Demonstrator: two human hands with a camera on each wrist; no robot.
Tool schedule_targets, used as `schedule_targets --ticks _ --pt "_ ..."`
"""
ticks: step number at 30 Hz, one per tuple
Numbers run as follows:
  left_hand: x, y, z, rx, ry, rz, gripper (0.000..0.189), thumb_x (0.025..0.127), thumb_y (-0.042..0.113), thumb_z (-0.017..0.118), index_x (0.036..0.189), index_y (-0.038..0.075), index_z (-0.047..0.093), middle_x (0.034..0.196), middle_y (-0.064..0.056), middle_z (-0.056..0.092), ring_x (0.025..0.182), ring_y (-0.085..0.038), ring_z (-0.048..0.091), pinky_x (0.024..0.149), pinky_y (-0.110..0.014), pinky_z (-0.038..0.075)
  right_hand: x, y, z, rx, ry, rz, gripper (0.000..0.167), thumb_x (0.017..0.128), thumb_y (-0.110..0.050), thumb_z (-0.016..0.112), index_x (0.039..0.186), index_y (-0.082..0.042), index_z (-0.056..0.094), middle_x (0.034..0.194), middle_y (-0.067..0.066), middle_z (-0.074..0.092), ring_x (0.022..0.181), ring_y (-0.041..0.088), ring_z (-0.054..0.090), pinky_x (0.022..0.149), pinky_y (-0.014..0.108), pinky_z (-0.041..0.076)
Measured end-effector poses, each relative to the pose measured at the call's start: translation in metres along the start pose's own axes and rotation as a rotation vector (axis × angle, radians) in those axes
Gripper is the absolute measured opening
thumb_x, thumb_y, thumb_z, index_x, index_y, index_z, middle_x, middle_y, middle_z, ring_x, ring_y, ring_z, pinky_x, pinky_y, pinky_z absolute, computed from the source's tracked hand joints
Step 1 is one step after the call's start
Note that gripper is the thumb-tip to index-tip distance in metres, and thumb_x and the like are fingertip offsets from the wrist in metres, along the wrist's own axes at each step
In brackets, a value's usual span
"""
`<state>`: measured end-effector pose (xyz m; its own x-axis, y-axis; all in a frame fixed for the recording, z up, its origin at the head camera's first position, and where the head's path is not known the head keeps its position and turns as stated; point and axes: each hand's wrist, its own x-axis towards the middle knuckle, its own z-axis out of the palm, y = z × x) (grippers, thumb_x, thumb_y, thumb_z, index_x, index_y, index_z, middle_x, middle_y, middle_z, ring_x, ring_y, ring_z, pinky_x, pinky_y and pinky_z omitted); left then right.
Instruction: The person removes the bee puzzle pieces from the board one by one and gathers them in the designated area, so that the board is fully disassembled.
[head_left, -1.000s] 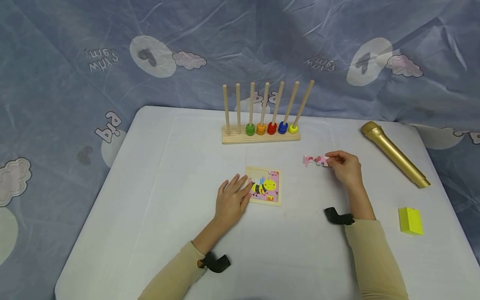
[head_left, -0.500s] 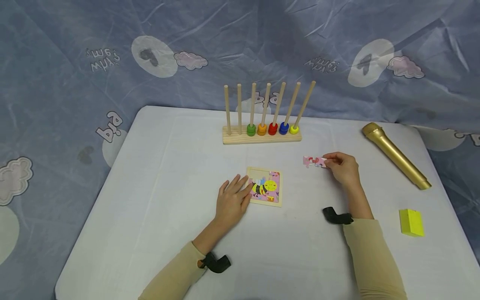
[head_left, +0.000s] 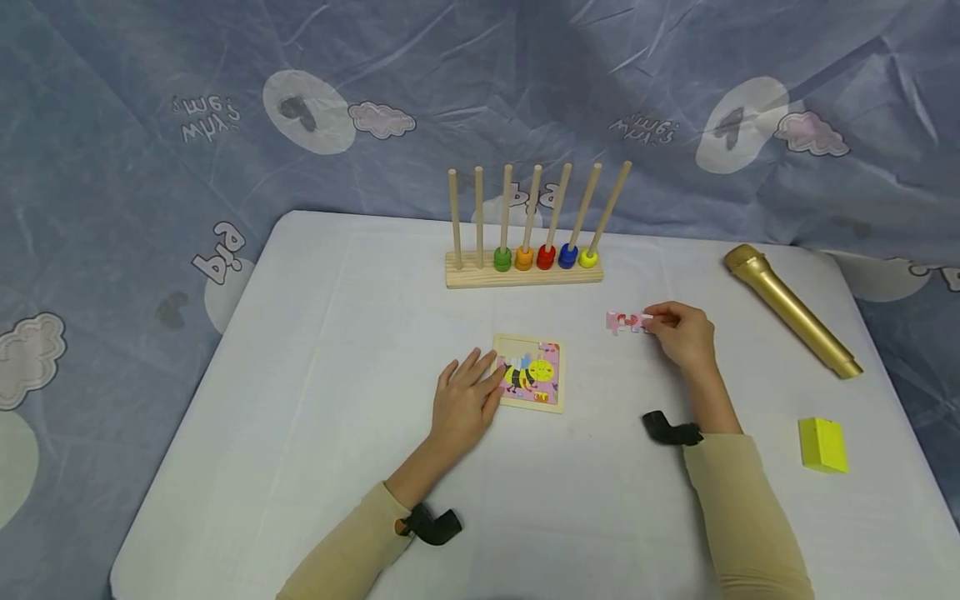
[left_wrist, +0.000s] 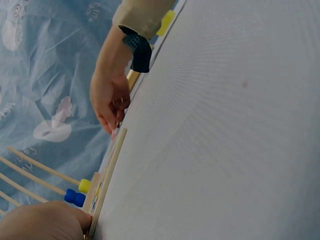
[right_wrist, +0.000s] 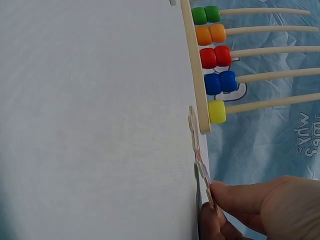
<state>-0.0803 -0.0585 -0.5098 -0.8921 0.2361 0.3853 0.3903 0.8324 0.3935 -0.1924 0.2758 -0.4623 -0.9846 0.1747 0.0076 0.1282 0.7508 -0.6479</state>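
My left hand rests with outstretched fingers on the left side of a wooden puzzle board, which shows a yellow and black bee on pink. A bare patch of wood shows at the board's upper left. Farther right, my right hand pinches pink puzzle pieces between thumb and fingers at their right end. The two pieces meet edge to edge. Seen from the right wrist, the puzzle pieces stick out from the fingertips, with a dark shadow beside them. The pinched end is partly hidden by the fingers.
A wooden peg rack with coloured beads stands at the back of the white table. On the right lie a gold microphone and a yellow block. A patterned blue-grey cloth hangs behind.
My right hand has shifted slightly left, bringing its pink puzzle piece against the other one, where a small gap showed before. The left hand stays on the board.
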Motion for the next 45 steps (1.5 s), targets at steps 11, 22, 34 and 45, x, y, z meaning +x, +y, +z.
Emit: schedule_targets --ticks 11,22,34,45 --pt "0.001 -0.001 0.0 0.005 0.001 0.005 0.03 0.091 0.023 0.067 0.12 0.015 0.072 0.137 -0.004 0.061 0.134 -0.027 0.05 0.107 -0.054 0.037 -0.001 -0.004 0.001 -0.032 0.023 -0.046 0.017 0.087 -0.008 0.068 0.101 -0.001 0.073 0.087 0.017 0.069 0.061 -0.006 0.045 0.061 0.021 0.037" --pt "0.0 -0.001 0.0 0.008 -0.016 -0.005 0.03 0.092 0.024 0.066 0.121 0.016 0.071 0.138 -0.003 0.06 0.136 -0.026 0.049 0.108 -0.054 0.037 0.001 0.0 0.006 -0.053 0.036 -0.054 0.016 0.088 -0.009 0.069 0.1 -0.001 0.073 0.089 0.017 0.07 0.062 -0.006 0.045 0.064 0.023 0.037" --pt "0.0 0.002 -0.001 -0.008 -0.008 -0.004 0.03 0.091 0.022 0.069 0.12 0.015 0.072 0.137 -0.003 0.06 0.135 -0.027 0.05 0.107 -0.055 0.037 -0.005 0.004 -0.01 0.067 0.068 0.089 0.024 0.093 -0.017 0.065 0.112 -0.004 0.071 0.091 0.006 0.069 0.064 -0.011 0.047 0.059 0.011 0.041" --pt "0.0 0.0 0.0 0.001 -0.038 -0.023 0.031 0.093 0.024 0.066 0.123 0.017 0.07 0.14 -0.002 0.058 0.137 -0.025 0.047 0.109 -0.053 0.035 -0.032 -0.018 0.015 0.272 0.05 -0.03 0.022 0.092 -0.012 0.065 0.11 -0.001 0.071 0.081 -0.007 0.063 0.068 -0.004 0.053 0.057 0.01 0.045"
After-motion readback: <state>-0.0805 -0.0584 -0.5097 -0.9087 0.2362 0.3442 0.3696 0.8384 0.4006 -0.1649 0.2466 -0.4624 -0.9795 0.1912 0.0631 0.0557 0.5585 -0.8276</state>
